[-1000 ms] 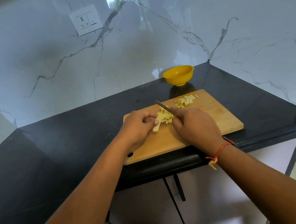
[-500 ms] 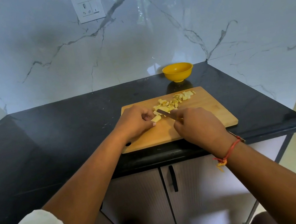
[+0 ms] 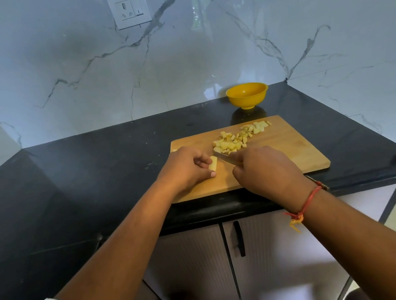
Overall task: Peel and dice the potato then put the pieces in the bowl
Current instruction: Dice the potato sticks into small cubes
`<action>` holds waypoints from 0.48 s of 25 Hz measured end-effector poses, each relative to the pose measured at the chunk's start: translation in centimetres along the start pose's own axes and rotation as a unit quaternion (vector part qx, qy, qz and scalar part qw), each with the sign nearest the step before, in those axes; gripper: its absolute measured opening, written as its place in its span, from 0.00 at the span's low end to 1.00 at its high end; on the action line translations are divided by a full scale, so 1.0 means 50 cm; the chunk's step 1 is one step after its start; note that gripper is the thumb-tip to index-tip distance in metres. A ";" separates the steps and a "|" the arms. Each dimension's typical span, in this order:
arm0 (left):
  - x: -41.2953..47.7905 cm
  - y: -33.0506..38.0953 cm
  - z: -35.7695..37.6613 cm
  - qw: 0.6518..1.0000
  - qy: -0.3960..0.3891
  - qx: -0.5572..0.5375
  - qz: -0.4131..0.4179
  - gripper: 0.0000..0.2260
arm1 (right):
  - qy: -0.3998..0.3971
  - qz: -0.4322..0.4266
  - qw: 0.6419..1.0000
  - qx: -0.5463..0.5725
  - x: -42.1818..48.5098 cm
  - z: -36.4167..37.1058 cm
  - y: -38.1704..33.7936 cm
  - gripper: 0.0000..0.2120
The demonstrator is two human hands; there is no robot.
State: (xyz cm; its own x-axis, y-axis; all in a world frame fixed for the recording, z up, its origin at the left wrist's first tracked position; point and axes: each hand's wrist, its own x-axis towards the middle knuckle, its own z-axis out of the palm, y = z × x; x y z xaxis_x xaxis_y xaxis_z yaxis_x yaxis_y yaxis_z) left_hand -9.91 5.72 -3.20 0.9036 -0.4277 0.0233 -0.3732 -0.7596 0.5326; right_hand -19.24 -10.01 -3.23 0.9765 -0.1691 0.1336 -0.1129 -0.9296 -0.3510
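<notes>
Both bare forearms reach forward; left hand (image 3: pixel 184 168) pinches a potato strip (image 3: pixel 213 164), right hand (image 3: pixel 266 171) grips a knife (image 3: pixel 223 156), knuckles up

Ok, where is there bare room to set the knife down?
Bare board lies right of the right hand, between the diced pile and the board's near-right corner. The black counter left of the board is bare too. Crowded: the board's left and middle, with the left hand, potato strip and knife.
</notes>
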 end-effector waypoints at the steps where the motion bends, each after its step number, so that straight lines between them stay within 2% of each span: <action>1: 0.000 -0.003 0.006 1.000 0.013 0.000 0.003 0.15 | -0.004 -0.002 1.000 -0.001 0.004 0.000 -0.001 0.20; 8: 0.006 -0.006 0.063 0.991 0.136 -0.015 0.001 0.17 | -0.028 -0.013 1.000 0.000 0.026 -0.012 -0.004 0.21; 12: 0.007 -0.007 0.064 0.991 0.131 -0.032 -0.014 0.20 | -0.026 -0.014 0.999 -0.025 0.036 -0.024 -0.013 0.21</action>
State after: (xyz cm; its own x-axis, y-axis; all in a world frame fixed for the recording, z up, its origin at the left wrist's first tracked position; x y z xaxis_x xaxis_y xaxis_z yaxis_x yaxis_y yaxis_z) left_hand -10.14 4.29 -6.07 0.9400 -0.2591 0.2221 -0.3411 -0.7328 0.5888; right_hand -17.65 -10.11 -1.65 0.9874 -0.1269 0.0944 -0.0932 -0.9492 -0.3007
